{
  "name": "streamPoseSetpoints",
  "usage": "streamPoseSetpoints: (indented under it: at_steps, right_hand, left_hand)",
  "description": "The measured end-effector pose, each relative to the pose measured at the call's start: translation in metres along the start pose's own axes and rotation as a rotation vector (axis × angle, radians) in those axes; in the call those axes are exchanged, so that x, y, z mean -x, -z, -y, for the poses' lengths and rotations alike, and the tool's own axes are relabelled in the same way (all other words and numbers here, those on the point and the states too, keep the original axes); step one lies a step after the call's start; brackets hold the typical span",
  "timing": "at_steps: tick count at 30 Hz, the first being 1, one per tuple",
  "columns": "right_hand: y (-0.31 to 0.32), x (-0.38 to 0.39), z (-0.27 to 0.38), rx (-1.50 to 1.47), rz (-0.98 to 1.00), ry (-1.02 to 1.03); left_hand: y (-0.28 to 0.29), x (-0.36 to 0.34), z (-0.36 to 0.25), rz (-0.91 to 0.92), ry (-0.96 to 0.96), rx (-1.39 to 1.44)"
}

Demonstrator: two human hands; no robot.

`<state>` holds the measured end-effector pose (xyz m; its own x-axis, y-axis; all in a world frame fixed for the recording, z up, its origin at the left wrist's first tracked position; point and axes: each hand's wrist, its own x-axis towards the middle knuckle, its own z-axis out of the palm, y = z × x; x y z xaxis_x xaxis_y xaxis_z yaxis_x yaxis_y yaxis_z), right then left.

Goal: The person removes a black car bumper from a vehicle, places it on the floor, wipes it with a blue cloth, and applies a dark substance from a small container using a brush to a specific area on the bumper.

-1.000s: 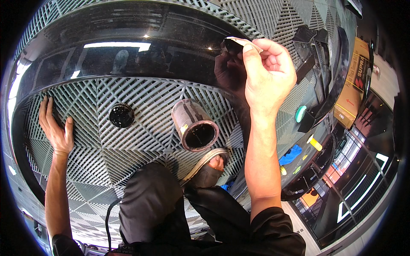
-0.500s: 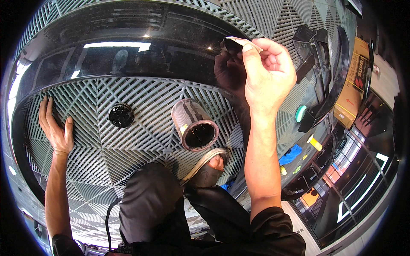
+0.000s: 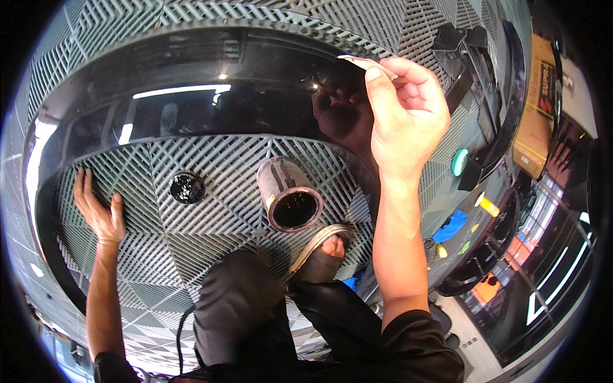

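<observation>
A long, curved, glossy black panel (image 3: 255,108), like a car bumper, arcs around the space before me. Over its right part, my right hand (image 3: 408,112) is closed, pinching a small folded pale piece of paper or sheet (image 3: 365,63) between thumb and fingers. The piece's tip points left, close to the panel's far edge; whether it touches is unclear. At the panel's inner left side, my left hand (image 3: 101,214) rests with fingers stretched and thumb apart, holding nothing visible. Between my hands are a tilted-looking can (image 3: 268,179) with a dark inside and a round black lid (image 3: 187,187) with white specks.
Grey slatted floor tiles (image 3: 211,246) lie beneath. My sandalled foot (image 3: 325,252) is close to the can. To the right are a green disc (image 3: 459,162), a blue cloth (image 3: 451,226), a yellow cylinder (image 3: 488,205), black parts (image 3: 469,76) and a cardboard box (image 3: 533,127).
The whole view has shifted, so the panel, can and lid sit lower. My right hand is slightly nearer the panel's far edge, still pinching the piece. My left hand keeps its place.
</observation>
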<state>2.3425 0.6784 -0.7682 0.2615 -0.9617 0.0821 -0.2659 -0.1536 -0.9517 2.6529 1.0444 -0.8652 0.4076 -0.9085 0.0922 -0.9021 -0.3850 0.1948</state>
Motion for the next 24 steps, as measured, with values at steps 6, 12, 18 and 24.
streamPoseSetpoints:
  at_steps: [6,12,18,24]
  right_hand:
    - [0.030,-0.010,0.010,-0.117,-0.018,0.027]
    - [0.050,-0.011,0.004,-0.193,0.100,-0.137]
    - [0.034,-0.031,-0.002,-0.104,0.314,-0.133]
    - [0.023,-0.048,-0.011,-0.087,0.377,-0.137]
  left_hand:
    - [-0.003,0.006,0.000,0.040,0.019,-0.049]
    - [-0.005,0.001,-0.002,0.098,0.037,-0.083]
    - [-0.007,0.007,0.003,0.100,0.052,-0.082]
    - [-0.011,0.016,0.013,0.115,0.078,-0.092]
